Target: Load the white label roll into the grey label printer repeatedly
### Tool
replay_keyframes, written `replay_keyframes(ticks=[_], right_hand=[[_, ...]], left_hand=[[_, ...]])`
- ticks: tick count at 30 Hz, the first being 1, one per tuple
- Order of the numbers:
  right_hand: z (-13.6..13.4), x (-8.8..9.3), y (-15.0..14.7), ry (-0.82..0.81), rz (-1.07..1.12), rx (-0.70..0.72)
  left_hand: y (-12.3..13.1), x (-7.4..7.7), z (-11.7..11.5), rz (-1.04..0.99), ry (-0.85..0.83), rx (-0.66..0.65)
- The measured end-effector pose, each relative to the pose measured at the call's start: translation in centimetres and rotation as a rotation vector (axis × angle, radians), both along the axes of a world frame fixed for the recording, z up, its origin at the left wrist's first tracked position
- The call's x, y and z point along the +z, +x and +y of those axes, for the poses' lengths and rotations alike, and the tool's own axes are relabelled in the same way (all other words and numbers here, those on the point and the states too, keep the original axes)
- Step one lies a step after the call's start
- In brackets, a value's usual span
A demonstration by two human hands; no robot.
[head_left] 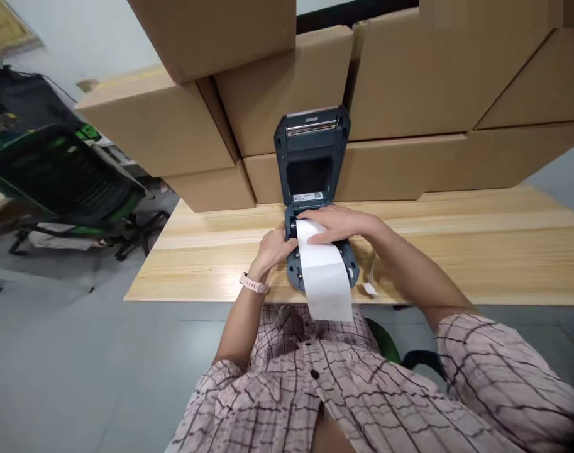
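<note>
A dark grey label printer (293,267) stands at the table's front edge with its lid (310,154) raised and leaning back. White label paper (325,280) runs out of the printer from a roll inside and hangs past the table edge. My right hand (336,223) lies over the roll, its fingers across the top and the thumb lower on the paper; the hand hides much of the roll. At the printer's left side, my left hand (275,248) grips the body, thumb over the rim and fingers partly hidden.
Cardboard boxes (404,82) are stacked along the back of the wooden table (456,251). Right of the printer lies a small curled white paper strip (370,288). A black and green office chair (60,182) stands on the floor at left.
</note>
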State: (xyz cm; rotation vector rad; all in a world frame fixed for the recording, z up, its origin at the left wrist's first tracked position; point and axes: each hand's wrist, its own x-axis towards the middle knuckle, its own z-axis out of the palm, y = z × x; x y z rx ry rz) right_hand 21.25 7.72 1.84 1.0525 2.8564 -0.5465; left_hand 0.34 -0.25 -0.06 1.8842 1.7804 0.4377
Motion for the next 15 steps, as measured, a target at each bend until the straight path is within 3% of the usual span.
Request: replay_keyframes(ticks=[7, 12, 15], right_hand=[[1.7, 0.0, -1.2, -0.073, 0.042, -0.027], [1.2, 2.2, 2.7, -0.278, 0.365, 0.166], [-0.1, 3.5, 6.2, -0.313, 0.641, 0.087]], left_hand=[[0.0, -0.6, 0.1, -0.072, 0.016, 0.013], [-0.3, -1.2, 0.2, -0.134, 0.011, 0.013], [-0.3, -1.3, 0.1, -0.151, 0.008, 0.020]])
